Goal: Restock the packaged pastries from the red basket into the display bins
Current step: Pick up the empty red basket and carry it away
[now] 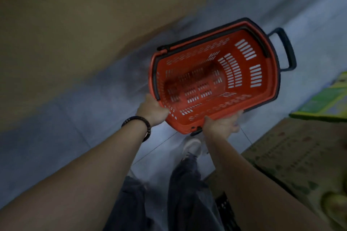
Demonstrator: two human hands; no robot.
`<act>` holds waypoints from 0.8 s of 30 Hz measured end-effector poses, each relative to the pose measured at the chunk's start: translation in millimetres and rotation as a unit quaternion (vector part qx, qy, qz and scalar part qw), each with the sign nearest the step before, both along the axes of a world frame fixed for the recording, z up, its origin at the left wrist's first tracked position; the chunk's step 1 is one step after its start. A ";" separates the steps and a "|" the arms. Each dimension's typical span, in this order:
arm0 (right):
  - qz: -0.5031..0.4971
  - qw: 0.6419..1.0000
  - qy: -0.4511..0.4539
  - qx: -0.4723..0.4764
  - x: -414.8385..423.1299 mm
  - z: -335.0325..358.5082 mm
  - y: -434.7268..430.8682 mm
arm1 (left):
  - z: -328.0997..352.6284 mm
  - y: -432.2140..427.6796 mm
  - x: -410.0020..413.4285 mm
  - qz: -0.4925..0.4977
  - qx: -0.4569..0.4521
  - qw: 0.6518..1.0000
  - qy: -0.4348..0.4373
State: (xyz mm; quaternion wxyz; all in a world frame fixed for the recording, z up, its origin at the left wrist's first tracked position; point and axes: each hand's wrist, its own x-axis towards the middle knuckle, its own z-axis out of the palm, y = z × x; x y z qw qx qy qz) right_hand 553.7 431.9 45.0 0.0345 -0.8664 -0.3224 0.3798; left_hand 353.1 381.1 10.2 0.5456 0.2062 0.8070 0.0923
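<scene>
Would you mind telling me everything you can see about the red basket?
The red basket looks like moulded plastic, with slotted walls and floor, black carry handles folded along its rim and a dark pull handle at the far end. It is empty: no pastries show inside. It is held off the grey floor, tilted so its opening faces the camera. The left hand and the right hand each grip its near rim.

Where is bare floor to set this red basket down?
Bare grey floor lies left of the red basket, between the big brown cardboard and the shoe. The right side is crowded: a cardboard box and a green box.
</scene>
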 end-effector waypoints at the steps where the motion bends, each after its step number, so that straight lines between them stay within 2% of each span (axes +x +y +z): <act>1: -0.042 0.999 0.009 -0.008 10.0 -1.3 14.3 | 12.9 21.0 9.0 -0.024 -0.006 0.999 0.040; 4: -0.085 0.995 0.039 -0.033 37.8 -2.5 54.0 | 37.1 88.0 32.5 -0.075 0.036 0.983 0.162; 7: -0.079 0.995 0.035 -0.041 64.6 -9.4 90.3 | 37.6 167.1 43.4 -0.198 0.066 0.955 0.213; 15: -0.055 0.993 0.077 -0.072 145.3 -31.2 181.4 | -1.3 336.0 102.3 -0.337 0.018 0.915 0.220; 20: -0.032 0.993 0.075 -0.084 211.4 -36.1 255.7 | -9.9 404.0 142.6 -0.472 -0.016 0.834 0.284; 24: 0.070 0.987 0.037 -0.139 257.4 -42.7 312.2 | -16.2 459.3 186.7 -0.531 -0.058 0.779 0.330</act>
